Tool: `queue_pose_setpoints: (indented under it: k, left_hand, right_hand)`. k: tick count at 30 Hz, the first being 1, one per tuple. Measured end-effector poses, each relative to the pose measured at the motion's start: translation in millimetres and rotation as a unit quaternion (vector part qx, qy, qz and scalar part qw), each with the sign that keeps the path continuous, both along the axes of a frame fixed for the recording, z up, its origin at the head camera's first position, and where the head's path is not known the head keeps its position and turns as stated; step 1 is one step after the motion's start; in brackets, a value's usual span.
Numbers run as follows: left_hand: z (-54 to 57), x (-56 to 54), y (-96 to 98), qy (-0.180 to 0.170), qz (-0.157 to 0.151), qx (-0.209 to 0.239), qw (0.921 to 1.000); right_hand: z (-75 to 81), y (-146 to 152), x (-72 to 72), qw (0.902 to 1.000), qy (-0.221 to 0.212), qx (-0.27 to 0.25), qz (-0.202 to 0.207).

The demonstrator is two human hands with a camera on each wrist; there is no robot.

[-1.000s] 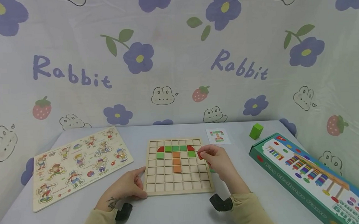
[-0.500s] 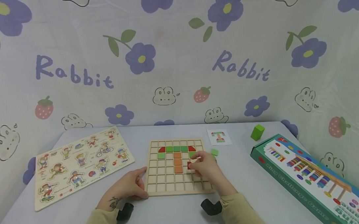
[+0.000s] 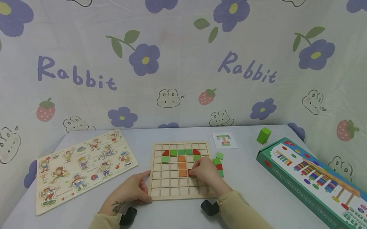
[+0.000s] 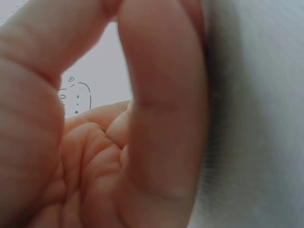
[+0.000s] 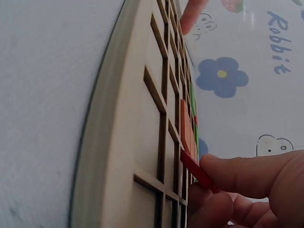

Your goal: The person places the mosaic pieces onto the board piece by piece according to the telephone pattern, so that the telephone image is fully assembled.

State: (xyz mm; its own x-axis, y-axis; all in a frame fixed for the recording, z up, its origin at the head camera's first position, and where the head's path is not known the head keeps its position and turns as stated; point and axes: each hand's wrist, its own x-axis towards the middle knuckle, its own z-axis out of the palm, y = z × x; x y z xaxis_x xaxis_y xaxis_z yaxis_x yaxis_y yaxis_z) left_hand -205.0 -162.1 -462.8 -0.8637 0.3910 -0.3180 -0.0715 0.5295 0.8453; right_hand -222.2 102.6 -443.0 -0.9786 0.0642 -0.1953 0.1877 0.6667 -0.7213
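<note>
A wooden grid board point(image 3: 164, 182) lies on the white table in the head view, with red, green and orange tiles set in several cells. My right hand point(image 3: 207, 171) pinches a red tile point(image 3: 190, 173) between thumb and fingers, just right of the lowest orange tile point(image 3: 183, 173). In the right wrist view the red tile point(image 5: 197, 171) is tilted, one edge down at a cell, and the fingertips partly cover it. My left hand point(image 3: 128, 190) touches the board's left edge with thumb and index finger spread apart; the left wrist view shows mostly its fingers point(image 4: 164, 104).
Loose green tiles point(image 3: 219, 156) and a red one lie right of the board, partly behind my right hand. A pattern card point(image 3: 233, 143) is beyond them. A green block point(image 3: 264, 135) and a game box point(image 3: 313, 180) stand right; a picture puzzle board point(image 3: 94, 164) lies left.
My right hand has carried the red tile from the board's right edge leftward and down to the cell beside the lowest orange tile. My left hand stays at the board's left edge.
</note>
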Motion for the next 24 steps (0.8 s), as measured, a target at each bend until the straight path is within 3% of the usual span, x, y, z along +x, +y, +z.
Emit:
queue_pose_setpoints:
  k: [15, 24]
  left_hand:
    - [2.2, 0.9, 1.6, -0.003, 0.004, -0.007, 1.0]
    - [1.4, 0.3, 1.1, -0.004, 0.001, -0.006, 1.0]
  right_hand:
    - [-1.5, -5, -1.0, 0.9972, 0.007, 0.074, 0.012]
    - [3.6, 5, -6.0, 0.9968, 0.011, 0.078, 0.012]
